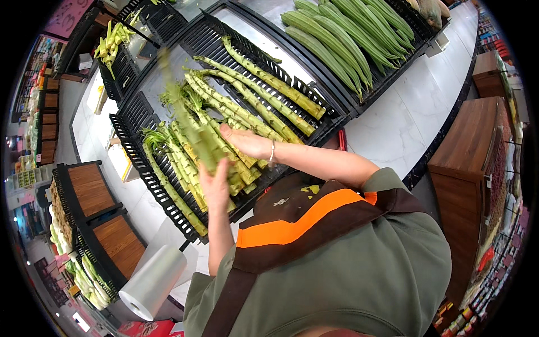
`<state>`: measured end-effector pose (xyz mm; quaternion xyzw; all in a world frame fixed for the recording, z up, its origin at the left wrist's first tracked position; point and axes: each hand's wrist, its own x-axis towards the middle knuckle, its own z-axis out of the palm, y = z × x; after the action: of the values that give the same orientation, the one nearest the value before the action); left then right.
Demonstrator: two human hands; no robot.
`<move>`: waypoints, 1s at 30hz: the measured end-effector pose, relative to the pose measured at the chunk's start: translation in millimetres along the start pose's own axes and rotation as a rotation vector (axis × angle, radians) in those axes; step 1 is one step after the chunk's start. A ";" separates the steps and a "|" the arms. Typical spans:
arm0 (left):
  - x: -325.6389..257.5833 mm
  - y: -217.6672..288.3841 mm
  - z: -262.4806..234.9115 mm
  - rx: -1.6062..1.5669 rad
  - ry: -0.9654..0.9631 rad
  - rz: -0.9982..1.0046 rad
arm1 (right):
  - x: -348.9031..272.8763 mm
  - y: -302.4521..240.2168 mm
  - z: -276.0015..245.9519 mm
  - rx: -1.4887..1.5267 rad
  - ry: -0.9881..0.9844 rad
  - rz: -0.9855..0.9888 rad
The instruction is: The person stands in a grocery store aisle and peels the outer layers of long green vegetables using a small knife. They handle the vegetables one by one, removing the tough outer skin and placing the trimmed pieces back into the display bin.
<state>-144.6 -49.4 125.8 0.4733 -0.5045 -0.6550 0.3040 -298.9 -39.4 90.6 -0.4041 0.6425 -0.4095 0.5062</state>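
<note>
White counter (393, 121) w/ black veg crates (185, 39)

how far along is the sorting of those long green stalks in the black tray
Partway, it seems. Done: most long pale-green leafy stalks already lie in rows in the black slatted plastic tray. In hand: the left hand lifts one blurred stalk; the right hand rests on the pile. Left: that stalk, plus several crossed ones.

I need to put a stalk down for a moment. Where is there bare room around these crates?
Free: the white counter between the black crate of celtuce stalks and the wooden stand, and the crate's bare upper strip beside the ridged gourds. Crowded: the lower crate end, where both hands, left hand and right hand, work.
</note>
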 end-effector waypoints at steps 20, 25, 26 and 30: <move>83.3 -168.1 -419.0 0.949 1.070 -0.666 | 17.8 158.7 -107.7 -1.334 0.554 0.275; 100.7 -155.1 -383.2 0.814 1.071 -0.769 | 11.2 134.7 -116.2 -1.007 0.494 0.461; 91.1 -159.8 -392.1 0.833 1.103 -0.752 | 12.5 128.3 -114.8 -0.981 0.451 0.465; 88.1 -131.5 -372.5 0.863 1.073 -0.763 | 12.8 144.9 -124.0 -0.938 0.447 0.405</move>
<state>178.7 -225.3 -42.6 0.9416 -0.3012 -0.1422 0.0494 -437.9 12.2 -30.1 -0.3580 0.9124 -0.0497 0.1922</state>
